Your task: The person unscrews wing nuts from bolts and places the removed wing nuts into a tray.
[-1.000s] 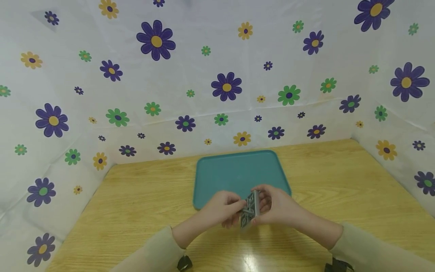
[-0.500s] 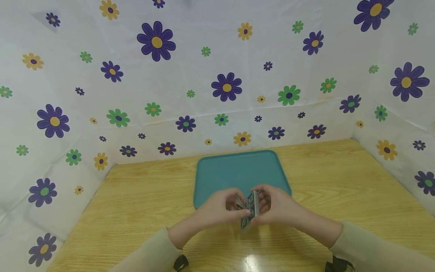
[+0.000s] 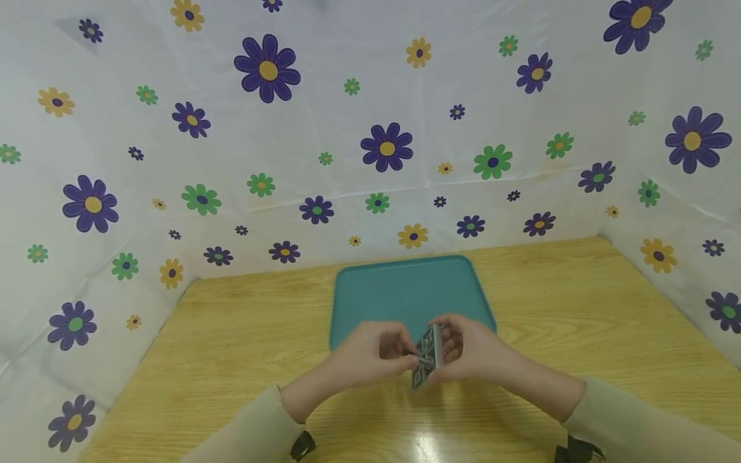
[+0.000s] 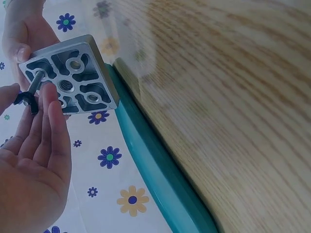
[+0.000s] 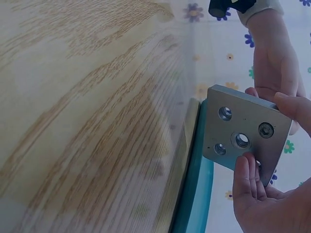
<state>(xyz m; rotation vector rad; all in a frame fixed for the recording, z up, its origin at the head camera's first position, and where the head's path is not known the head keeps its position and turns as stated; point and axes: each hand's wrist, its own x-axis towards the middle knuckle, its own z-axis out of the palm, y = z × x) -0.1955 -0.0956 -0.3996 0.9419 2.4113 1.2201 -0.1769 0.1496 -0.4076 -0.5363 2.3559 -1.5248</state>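
A square metal plate (image 4: 68,80) stands tilted above the table's near side, its ribbed, hollowed face towards the left hand. My right hand (image 3: 471,350) grips it by the edges, thumb on one side and fingers on the other. In the right wrist view the flat face (image 5: 238,128) shows several holes, one filled by a round bolt head (image 5: 266,130). The threaded bolt (image 4: 35,83) sticks out of the ribbed face at a corner. On its end sits a black wing nut (image 4: 25,99), which my left hand (image 3: 370,354) pinches between thumb and fingers.
Behind the hands a teal tray (image 3: 405,289) lies on the wooden table (image 3: 243,334). A white cloth with printed flowers (image 3: 347,116) rises at the back and both sides. Black wrist devices show below the sleeves.
My left thumb and fingers have shifted and turned about the wing nut, drawing back a little, so the bolt shows between hand and plate. My right hand and the plate have barely moved.
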